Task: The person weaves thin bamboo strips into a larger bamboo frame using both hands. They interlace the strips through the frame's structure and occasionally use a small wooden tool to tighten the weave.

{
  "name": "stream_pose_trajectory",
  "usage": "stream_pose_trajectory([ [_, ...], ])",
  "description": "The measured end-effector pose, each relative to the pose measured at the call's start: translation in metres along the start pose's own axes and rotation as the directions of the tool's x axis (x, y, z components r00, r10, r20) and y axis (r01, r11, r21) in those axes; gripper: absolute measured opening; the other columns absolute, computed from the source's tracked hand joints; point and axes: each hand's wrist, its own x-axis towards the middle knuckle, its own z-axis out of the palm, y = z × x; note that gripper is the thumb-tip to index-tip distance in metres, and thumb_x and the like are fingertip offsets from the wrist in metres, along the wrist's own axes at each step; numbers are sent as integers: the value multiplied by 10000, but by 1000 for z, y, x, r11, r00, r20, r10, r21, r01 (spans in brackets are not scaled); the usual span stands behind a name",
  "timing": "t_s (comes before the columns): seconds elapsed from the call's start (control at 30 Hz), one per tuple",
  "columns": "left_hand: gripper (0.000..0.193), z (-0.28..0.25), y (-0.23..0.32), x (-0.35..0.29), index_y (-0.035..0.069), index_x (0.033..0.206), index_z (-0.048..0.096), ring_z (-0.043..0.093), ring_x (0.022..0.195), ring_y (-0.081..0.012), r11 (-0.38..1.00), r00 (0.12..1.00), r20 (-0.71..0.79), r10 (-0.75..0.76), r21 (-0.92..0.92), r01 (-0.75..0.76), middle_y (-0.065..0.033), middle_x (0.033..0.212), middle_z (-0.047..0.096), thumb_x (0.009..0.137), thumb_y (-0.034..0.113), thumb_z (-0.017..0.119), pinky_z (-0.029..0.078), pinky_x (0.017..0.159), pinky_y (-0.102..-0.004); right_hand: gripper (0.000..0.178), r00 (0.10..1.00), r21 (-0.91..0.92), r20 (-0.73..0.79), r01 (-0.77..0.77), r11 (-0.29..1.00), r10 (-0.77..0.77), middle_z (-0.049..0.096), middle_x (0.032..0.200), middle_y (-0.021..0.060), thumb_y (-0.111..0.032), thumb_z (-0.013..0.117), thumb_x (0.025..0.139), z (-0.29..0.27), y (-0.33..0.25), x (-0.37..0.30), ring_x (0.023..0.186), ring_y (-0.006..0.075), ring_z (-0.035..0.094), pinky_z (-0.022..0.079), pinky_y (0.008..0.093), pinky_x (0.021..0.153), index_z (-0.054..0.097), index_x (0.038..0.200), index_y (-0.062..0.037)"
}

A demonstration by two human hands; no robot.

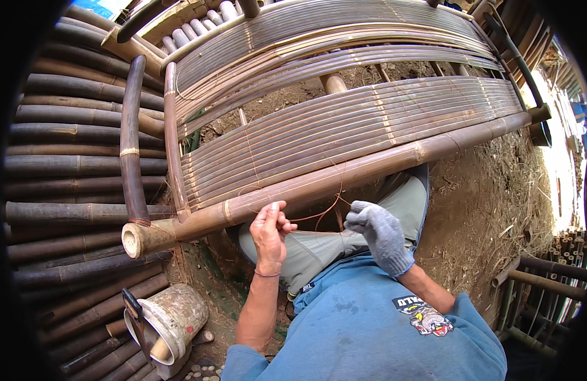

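Note:
My bare left hand [271,233] is closed in a pinch, thumb against forefinger, on a thin reddish-brown cord [323,211]. Opposite it, my right hand [381,236] wears a grey knit glove and its fingers close on the same cord. Loops of the cord hang between the two hands, and a strand runs up toward the slats. Just beyond my hands lies the thick front rail [306,185] of a bamboo bench frame. Dark narrow bamboo slats [293,141] span the frame, crossed by thin lashings.
Dark bamboo poles [84,166] lie side by side on the left. A dirty white bucket [183,313] holding a blade with a black handle tilts at the lower left. A bamboo rack [547,284] stands at the lower right, beside an earthen floor [490,197].

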Motion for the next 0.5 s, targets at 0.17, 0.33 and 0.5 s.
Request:
stream_pose_trajectory([
  [0.17, 233, -34, 33, -2, 37, 1075, 640, 665, 684, -132, 997, 997, -52, 53, -61, -57, -2, 784, 628, 1023, 252, 564, 618, 634, -329, 98, 988, 65, 141, 49, 997, -57, 634, 1090, 149, -85, 531, 1006, -44, -26, -2, 1015, 238, 641, 555, 411, 933, 590, 1000, -6],
  [0.33, 232, -72, 46, 19, 69, 1098, 661, 702, 803, -172, 933, 990, -136, 19, -353, -66, -27, 899, 697, 1019, 267, 569, 619, 747, -375, 263, 991, 77, 131, -19, 997, 9, 648, 1030, 156, -170, 495, 1042, -77, -44, -15, 1008, 258, 644, 532, 418, 937, 612, 891, 12],
  [0.5, 219, -103, 88, 33, 73, 1080, 669, 679, 807, -138, 826, 978, -61, 201, -526, -203, -16, 908, 703, 1031, 251, 553, 603, 780, -319, 247, 998, -166, -60, -38, 985, 29, 665, 1057, 151, -171, 533, 1019, -98, -54, -20, 943, 241, 678, 552, 382, 888, 644, 920, 26],
])
